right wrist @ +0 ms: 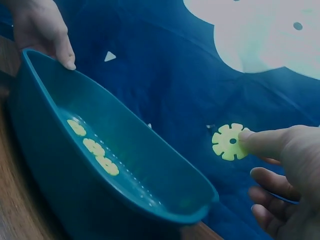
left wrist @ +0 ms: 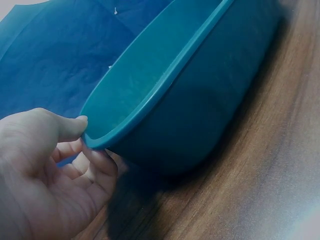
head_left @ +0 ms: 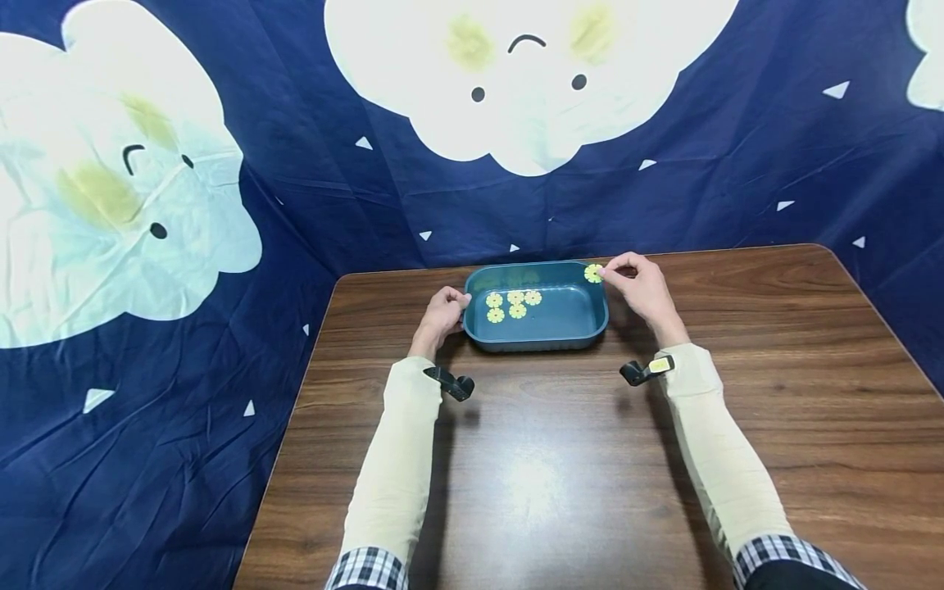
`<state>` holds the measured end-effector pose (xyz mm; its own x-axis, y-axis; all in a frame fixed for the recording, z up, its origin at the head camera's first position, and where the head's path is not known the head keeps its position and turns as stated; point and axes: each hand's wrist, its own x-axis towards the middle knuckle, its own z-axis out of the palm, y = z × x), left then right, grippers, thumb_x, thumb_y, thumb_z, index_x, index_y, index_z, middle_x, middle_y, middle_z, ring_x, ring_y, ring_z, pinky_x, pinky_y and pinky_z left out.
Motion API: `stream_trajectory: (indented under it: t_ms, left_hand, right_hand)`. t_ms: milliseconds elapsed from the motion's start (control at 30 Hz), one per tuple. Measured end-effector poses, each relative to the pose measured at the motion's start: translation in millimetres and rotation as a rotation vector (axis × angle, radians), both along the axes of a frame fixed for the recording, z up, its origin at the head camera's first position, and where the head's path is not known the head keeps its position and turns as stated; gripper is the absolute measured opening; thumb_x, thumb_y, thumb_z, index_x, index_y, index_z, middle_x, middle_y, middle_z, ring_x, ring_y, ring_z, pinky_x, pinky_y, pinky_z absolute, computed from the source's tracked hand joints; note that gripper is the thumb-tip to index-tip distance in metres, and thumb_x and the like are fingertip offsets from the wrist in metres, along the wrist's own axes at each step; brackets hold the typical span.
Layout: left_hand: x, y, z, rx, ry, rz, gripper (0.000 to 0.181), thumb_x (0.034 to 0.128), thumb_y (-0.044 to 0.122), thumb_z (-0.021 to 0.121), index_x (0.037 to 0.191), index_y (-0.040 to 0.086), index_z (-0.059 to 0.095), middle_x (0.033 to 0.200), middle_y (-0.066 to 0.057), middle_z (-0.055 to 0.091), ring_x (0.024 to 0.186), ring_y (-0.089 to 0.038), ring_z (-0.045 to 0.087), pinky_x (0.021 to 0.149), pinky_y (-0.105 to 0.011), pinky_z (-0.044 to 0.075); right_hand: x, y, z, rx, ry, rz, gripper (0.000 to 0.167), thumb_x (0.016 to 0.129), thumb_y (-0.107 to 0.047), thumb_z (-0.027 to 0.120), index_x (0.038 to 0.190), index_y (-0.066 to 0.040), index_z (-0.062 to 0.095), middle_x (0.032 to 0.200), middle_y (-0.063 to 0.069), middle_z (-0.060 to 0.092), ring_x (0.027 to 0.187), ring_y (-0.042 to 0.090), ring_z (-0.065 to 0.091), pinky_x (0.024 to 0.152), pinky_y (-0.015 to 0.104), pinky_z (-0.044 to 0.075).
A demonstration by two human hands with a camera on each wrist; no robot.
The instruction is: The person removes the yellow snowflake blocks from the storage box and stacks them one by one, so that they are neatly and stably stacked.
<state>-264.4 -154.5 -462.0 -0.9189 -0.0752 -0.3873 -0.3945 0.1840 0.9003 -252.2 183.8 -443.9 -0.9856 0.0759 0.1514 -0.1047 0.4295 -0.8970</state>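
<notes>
A teal plastic basin with rounded corners stands on the table. Several yellow flower-shaped discs lie on its floor, toward the left half. My left hand pinches the basin's left rim, thumb over the edge and fingers curled beneath, as the left wrist view shows. Between thumb and finger my right hand pinches one yellow notched disc with a small hole in its centre. In the head view that disc appears over the basin's far right corner; the right wrist view shows it apart from the rim.
The brown wood-grain table reaches back to a dark blue cloth printed with white clouds and small triangles. Each wrist wears a small black camera. A bright glare spot lies on the tabletop between the forearms.
</notes>
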Motion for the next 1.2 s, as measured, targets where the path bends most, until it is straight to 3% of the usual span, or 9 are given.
stream_trajectory:
  t_ms: [300, 600, 800, 1000, 1200]
  left_hand:
    - [0.2, -0.6, 0.0, -0.012, -0.001, -0.007, 0.017, 0.0981, 0.021, 0.055, 0.086, 0.013, 0.046, 0.081, -0.002, 0.044, 0.067, -0.012, 0.045, 0.064, -0.027, 0.045]
    - [0.3, -0.9, -0.1, -0.016, 0.001, -0.004, 0.016, 0.0980, 0.021, 0.055, 0.086, 0.012, 0.046, 0.081, -0.002, 0.044, 0.067, -0.012, 0.044, 0.064, -0.027, 0.045]
    - [0.5, -0.4, 1.0, -0.023, -0.005, -0.004, 0.016, 0.0982, 0.021, 0.055, 0.088, 0.012, 0.047, 0.081, -0.002, 0.044, 0.067, -0.012, 0.045, 0.064, -0.026, 0.045]
    - [2.2, 0.3, 4.0, -0.021, -0.006, -0.003, 0.016, 0.0982, 0.021, 0.054, 0.088, 0.012, 0.047, 0.082, -0.002, 0.044, 0.069, -0.012, 0.045, 0.064, -0.027, 0.045]
    - [4.3, 1.5, 6.8, -0.017, -0.008, 0.000, 0.016, 0.0984, 0.021, 0.054, 0.088, 0.012, 0.046, 0.082, -0.002, 0.044, 0.068, -0.012, 0.045, 0.062, -0.025, 0.045]
  right_hand:
    - [1.3, 16.5, -12.9, -0.118, -0.005, -0.080, 0.028, 0.087, -0.027, 0.072, 0.095, -0.002, 0.062, 0.082, -0.014, 0.055, 0.076, 0.003, 0.047, 0.066, 0.016, 0.039]
    - [2.0, 32.7, -26.4, -0.136, -0.059, -0.191, 0.024, 0.087, -0.028, 0.071, 0.093, -0.006, 0.062, 0.080, -0.018, 0.054, 0.077, 0.001, 0.048, 0.068, 0.015, 0.039]
    - [2.6, 43.4, -35.5, -0.093, -0.129, -0.262, 0.024, 0.088, -0.033, 0.069, 0.093, -0.010, 0.061, 0.080, -0.019, 0.052, 0.078, 0.000, 0.048, 0.072, 0.016, 0.039]
    - [3.7, 52.6, -41.9, 0.042, -0.216, -0.298, 0.034, 0.089, -0.040, 0.064, 0.100, -0.008, 0.062, 0.082, -0.015, 0.053, 0.084, 0.009, 0.050, 0.078, 0.021, 0.037]
    - [3.4, 55.3, -44.5, 0.103, -0.274, -0.286, 0.038, 0.090, -0.041, 0.061, 0.105, -0.006, 0.061, 0.105, 0.009, 0.061, 0.101, 0.027, 0.053, 0.088, 0.034, 0.039]
